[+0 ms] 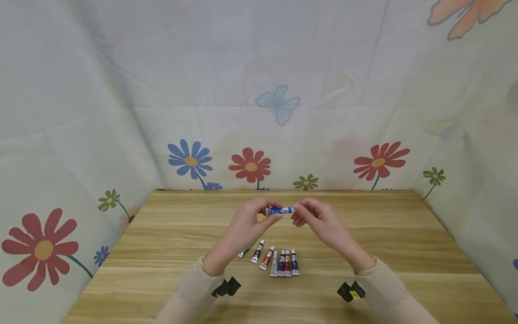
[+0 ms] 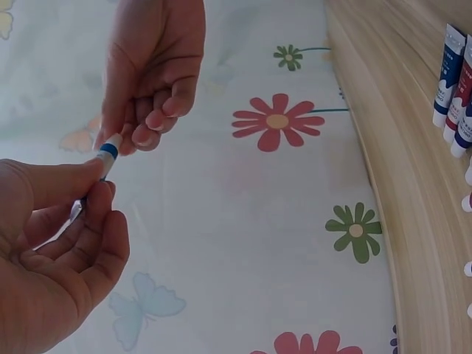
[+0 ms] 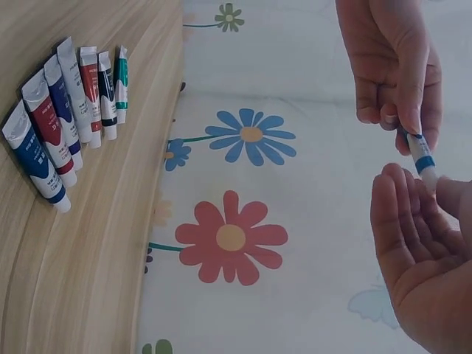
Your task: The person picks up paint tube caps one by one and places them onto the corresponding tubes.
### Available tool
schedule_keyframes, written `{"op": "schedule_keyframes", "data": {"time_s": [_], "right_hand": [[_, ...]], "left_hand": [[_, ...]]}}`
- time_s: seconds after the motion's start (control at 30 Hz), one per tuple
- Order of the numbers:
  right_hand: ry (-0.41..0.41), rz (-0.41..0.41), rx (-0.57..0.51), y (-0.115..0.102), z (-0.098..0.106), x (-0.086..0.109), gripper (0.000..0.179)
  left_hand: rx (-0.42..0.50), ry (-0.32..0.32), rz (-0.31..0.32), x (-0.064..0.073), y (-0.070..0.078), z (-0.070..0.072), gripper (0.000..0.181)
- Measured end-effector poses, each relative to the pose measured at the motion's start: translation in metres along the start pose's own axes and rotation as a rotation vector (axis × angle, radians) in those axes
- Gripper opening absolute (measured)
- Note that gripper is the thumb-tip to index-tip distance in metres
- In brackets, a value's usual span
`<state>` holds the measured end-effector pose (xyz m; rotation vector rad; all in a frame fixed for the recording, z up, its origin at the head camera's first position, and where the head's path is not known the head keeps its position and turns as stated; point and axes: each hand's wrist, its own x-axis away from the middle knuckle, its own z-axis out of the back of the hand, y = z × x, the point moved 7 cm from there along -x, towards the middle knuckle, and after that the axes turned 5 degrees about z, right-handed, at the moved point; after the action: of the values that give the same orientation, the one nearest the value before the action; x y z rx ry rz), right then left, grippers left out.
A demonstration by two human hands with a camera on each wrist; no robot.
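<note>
A small blue paint tube (image 1: 279, 210) is held level above the table in the head view. My left hand (image 1: 252, 221) pinches its body between thumb and fingers. At the other end, the thumb and index finger of my right hand (image 1: 325, 221) pinch the white cap (image 3: 428, 174), seen past a blue band in the right wrist view. The crimped tail of the tube is partly covered by left fingers in the left wrist view. The remaining right fingers are bent loosely and touch nothing else.
Several paint tubes lie in a row on the wooden table (image 1: 404, 252), nearer me than my hands. Among them are a black one (image 1: 257, 252), a red one (image 1: 266, 258), a silvery one (image 1: 274, 264) and a green one (image 3: 122, 85). A flowered cloth (image 1: 323, 148) hangs around the table.
</note>
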<state>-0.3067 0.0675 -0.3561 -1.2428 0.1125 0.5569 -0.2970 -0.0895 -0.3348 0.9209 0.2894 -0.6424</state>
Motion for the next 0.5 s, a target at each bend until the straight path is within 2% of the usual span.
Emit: {"op": "schedule_keyframes", "data": {"time_s": [0.1,0.23,0.37,0.5], "right_hand": [[0.033,-0.001,0.041,0.012,-0.001,-0.002,0.027],[0.043,0.018,0.081,0.012,-0.004,-0.002,0.033],[0.034,0.035,0.110,0.011,-0.003,-0.003,0.036],[0.001,0.039,0.147,0.010,0.004,0.000,0.030]], "left_hand": [[-0.003,0.003,-0.007,0.001,0.001,-0.001,0.016],[-0.016,0.025,0.003,0.003,0.000,0.000,0.015],[-0.019,0.041,0.029,0.005,-0.005,0.001,0.017],[-0.009,0.037,0.060,0.006,-0.010,0.001,0.018]]}}
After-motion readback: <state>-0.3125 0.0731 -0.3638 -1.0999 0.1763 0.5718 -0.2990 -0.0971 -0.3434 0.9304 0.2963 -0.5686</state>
